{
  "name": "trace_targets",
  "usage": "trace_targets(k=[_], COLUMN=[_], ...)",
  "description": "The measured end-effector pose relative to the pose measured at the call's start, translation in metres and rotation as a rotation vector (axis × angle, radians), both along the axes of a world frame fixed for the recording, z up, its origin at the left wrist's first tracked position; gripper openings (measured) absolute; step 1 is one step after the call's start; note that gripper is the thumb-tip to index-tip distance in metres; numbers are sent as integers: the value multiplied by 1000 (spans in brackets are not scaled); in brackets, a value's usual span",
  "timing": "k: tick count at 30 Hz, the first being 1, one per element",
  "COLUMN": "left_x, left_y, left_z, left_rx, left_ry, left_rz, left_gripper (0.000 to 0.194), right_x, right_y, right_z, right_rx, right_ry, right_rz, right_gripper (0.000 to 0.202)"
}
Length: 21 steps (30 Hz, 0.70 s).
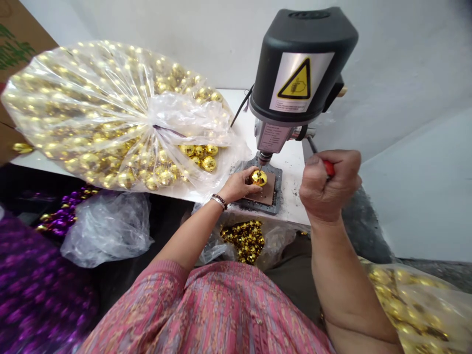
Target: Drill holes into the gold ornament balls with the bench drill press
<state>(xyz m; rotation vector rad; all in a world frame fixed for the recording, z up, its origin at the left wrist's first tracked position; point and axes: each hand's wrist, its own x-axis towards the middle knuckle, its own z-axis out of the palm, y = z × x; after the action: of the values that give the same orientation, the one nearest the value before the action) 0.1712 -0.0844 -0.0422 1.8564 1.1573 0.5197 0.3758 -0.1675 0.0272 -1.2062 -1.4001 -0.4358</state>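
A black drill press (304,59) with a yellow warning label stands on the white table. Its bit points down at a shiny gold ball (259,178), which my left hand (241,185) pinches between thumb and fingers over a brown board (268,191) on the dark metal base (277,199). On the right, my right hand (330,186) is wrapped round the red-tipped lever (328,168) of the press. The bit tip is too small to tell whether it is in the ball or just touching it.
A large clear bag of gold balls (92,118) covers the left of the white table (295,211). Below the front edge sits an open bag of small gold pieces (245,241). Crumpled plastic (106,228) and purple balls (64,214) lie lower left; another gold-filled bag (416,305) is lower right.
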Motion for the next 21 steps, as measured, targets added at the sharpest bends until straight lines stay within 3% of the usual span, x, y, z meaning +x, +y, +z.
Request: trace_targets(k=[13,16,21], left_x=[-2,0,0], left_y=[5,4,-1], left_z=[-6,-6,-7], left_rx=[3,-5,-33], left_ry=[-45,-64,-140], left_rz=[-43,-25,21], left_gripper=[75,75,69], right_x=[-11,-11,4], right_y=[9,16,51], right_z=[-35,-18,49], right_rx=[155,179,50], right_ry=[48,78,255], right_rz=[8,-5,-22], right_gripper=[23,26,31])
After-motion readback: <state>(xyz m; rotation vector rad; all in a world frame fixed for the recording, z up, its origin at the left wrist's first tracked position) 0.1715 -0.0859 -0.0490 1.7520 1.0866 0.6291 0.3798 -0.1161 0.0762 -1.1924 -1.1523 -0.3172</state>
